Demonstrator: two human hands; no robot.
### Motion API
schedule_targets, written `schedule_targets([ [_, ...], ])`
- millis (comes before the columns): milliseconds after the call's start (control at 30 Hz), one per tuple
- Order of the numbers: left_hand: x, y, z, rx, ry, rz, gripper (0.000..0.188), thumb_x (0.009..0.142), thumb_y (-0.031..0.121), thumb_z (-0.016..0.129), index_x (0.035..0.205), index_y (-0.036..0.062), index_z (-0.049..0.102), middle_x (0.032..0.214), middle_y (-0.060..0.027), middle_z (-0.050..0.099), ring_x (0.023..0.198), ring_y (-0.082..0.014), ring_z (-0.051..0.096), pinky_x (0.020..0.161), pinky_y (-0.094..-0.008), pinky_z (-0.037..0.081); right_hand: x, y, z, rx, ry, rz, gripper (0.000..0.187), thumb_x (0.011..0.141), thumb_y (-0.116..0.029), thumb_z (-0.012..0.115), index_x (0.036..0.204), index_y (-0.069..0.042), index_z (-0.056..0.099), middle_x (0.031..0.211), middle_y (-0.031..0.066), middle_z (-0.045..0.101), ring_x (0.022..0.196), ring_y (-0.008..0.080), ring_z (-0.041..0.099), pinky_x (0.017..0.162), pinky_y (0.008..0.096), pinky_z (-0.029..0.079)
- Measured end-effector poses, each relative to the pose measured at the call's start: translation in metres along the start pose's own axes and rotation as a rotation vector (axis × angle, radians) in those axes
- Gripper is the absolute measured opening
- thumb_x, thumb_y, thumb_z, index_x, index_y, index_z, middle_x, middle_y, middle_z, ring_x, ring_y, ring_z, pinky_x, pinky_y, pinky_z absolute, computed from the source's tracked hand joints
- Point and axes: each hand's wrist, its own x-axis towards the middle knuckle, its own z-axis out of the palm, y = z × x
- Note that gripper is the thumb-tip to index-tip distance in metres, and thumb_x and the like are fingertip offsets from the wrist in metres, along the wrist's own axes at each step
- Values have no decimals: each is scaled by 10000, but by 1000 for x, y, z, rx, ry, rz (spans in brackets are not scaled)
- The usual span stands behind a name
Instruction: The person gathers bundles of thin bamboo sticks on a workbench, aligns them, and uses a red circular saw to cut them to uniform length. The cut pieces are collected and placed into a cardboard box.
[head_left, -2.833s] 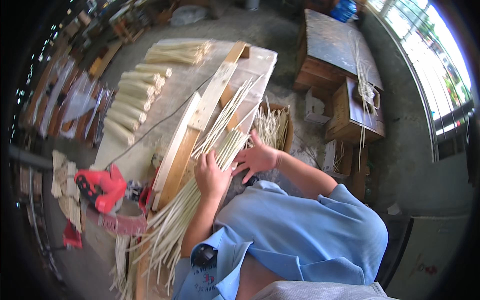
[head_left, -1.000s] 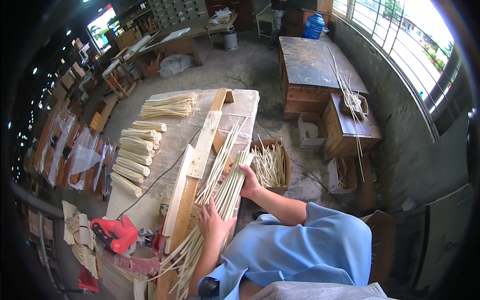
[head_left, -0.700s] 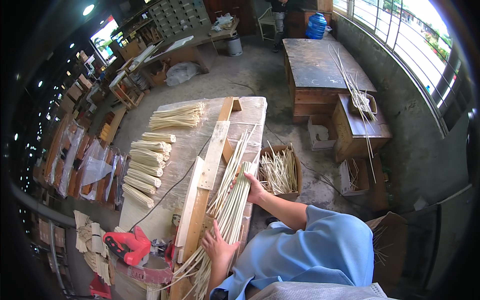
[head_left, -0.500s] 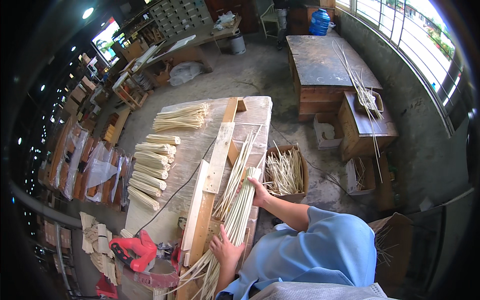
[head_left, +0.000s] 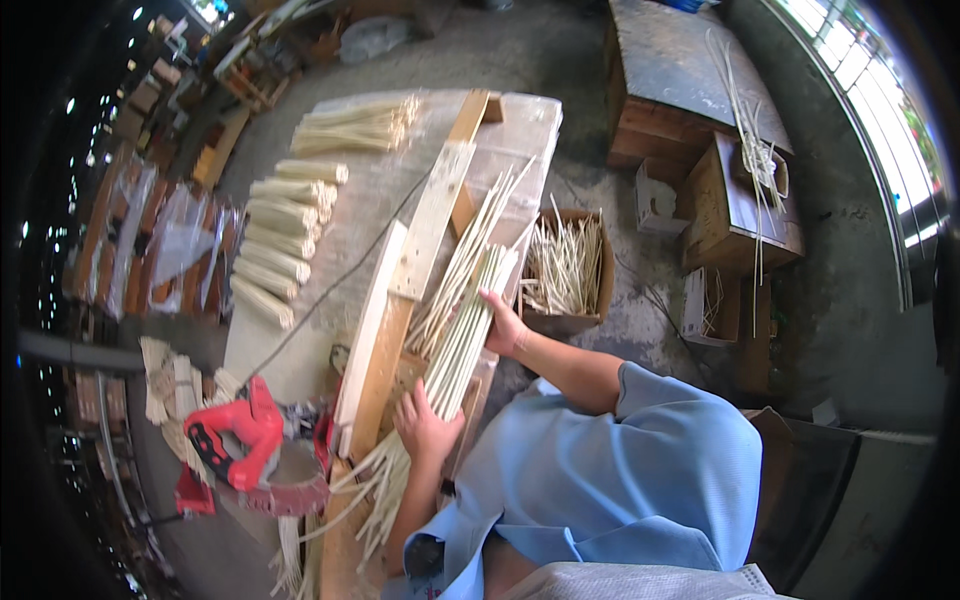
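Observation:
A long bundle of pale rattan-like sticks [head_left: 466, 352] lies slantwise along the right side of the workbench [head_left: 345, 240]. My right hand [head_left: 503, 324] is closed round the bundle near its far end, with the thumb on top. Lower down, my left hand [head_left: 426, 424] grips the same bundle from its near side, fingers partly hidden by the sticks. Below that hand the stick ends fan out unevenly. More loose sticks [head_left: 470, 262] lie between the bundle and a wooden fence [head_left: 432, 225].
A red power saw [head_left: 240, 435] stands at the bench's lower left, its cord [head_left: 345, 285] crossing the top. Several tied stick bundles [head_left: 280, 222] line the left side. A carton of short offcuts [head_left: 565, 270] stands right of the bench. Wooden desks [head_left: 690, 70] stand beyond.
The whole view has shifted, so the bench and hands appear higher in the picture. Both hands keep their hold on the bundle of sticks.

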Motion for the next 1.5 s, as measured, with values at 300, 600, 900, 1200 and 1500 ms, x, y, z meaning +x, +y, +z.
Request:
schedule_targets([
  [300, -1, -3, -7, 4, -31, -25, 909, 667, 379, 834, 1450, 80, 483, 1168, -178, 582, 1108, -379, 571, 961, -530, 463, 2, -25, 3, -58, -86, -67, 660, 918, -549, 703, 1348, -69, 560, 1296, 147, 651, 1255, 346, 612, 1126, 533, 456],
  [600, 0, -7, -4, -17, -39, -13, 891, 660, 390, 842, 1421, 79, 499, 1166, -168, 595, 1108, -377, 583, 935, -530, 481, -18, 29, 0, -202, -15, 55, 723, 943, -568, 672, 1454, -85, 502, 1339, 143, 656, 1255, 317, 619, 1189, 503, 379],
  [900, 15, -4, -11, -39, -14, 27, 868, 650, 389, 848, 1381, 51, 524, 1115, -166, 602, 1072, -381, 593, 878, -517, 494, 16, -2, 13, -48, 80, -79, 516, 937, -456, 708, 1219, -36, 607, 1145, 159, 692, 1106, 335, 671, 1047, 515, 523],
  [1200, 7, -10, -14, -41, -12, 4, 837, 645, 394, 847, 1345, 54, 540, 1128, -185, 607, 1089, -398, 602, 892, -531, 516, 3, 3, 25, 18, 59, -38, 541, 936, -433, 740, 1293, -57, 587, 1171, 162, 682, 1097, 344, 672, 1024, 534, 537],
  [1500, 10, -8, -13, -49, -3, 31, 842, 647, 399, 856, 1341, 56, 525, 1125, -180, 612, 1085, -398, 607, 891, -536, 521, -9, 36, 35, -137, 238, -82, 507, 910, -314, 763, 1312, -77, 565, 1125, 123, 680, 1061, 302, 667, 977, 502, 546],
])
